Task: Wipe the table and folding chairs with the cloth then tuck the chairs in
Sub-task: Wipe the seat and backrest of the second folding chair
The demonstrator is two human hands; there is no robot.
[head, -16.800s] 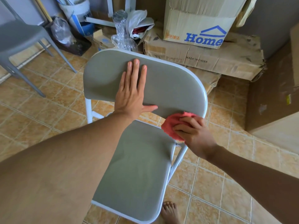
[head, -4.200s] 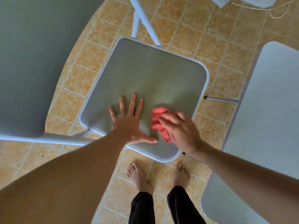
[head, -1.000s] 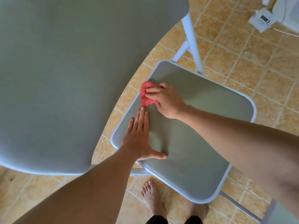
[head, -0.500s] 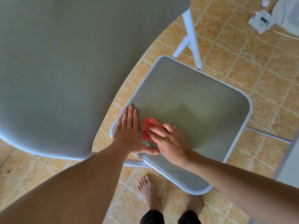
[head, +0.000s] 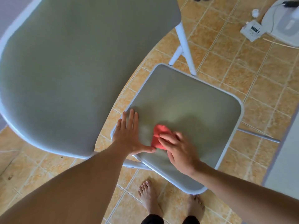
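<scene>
Head view: seat wipe under way, and what could spoil it

Head camera looks down on the folding chair's seat (head: 194,107), with its backrest (head: 77,70) looming close at the left. The left hand (head: 127,136) rests flat on the seat's left edge, its fingers (head: 131,118) straight and pressed together, with the thumb splayed toward the cloth (head: 159,135). The red cloth lies bunched on the seat just beside that thumb, under the right hand (head: 179,152). That hand's fingers lie over it, but blur hides whether they pinch a fold or only press.

Both hands bear down near one corner of the seat, so a hard push could tip or skid the light frame on the tiled floor (head: 242,62). The bare feet (head: 150,199) stand just beneath the seat's rim and could be caught. The wadded cloth covers little, so strips may go unwiped, as may the patch under the left palm. The chair is not yet tucked in.
</scene>
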